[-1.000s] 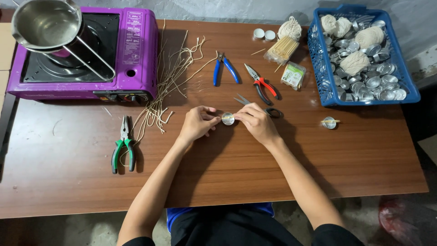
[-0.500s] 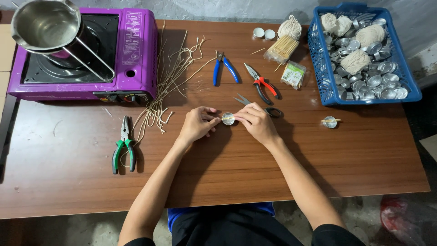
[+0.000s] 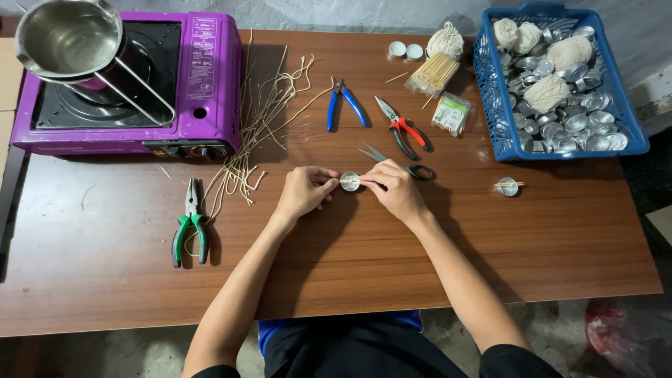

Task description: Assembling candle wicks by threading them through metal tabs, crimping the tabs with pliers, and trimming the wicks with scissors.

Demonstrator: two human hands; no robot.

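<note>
Pinching from both sides, the left hand [image 3: 302,192] and right hand [image 3: 393,189] hold a small tin cup [image 3: 349,181] between them, its crosswise stick lying left-right.

Left hand [image 3: 302,192] and right hand [image 3: 393,190] shifted only slightly over the second, fingertips drew marginally closer on small round metal cup [image 3: 349,181], thin stick across its rim levelled a little, cup's position barely altered.
</note>
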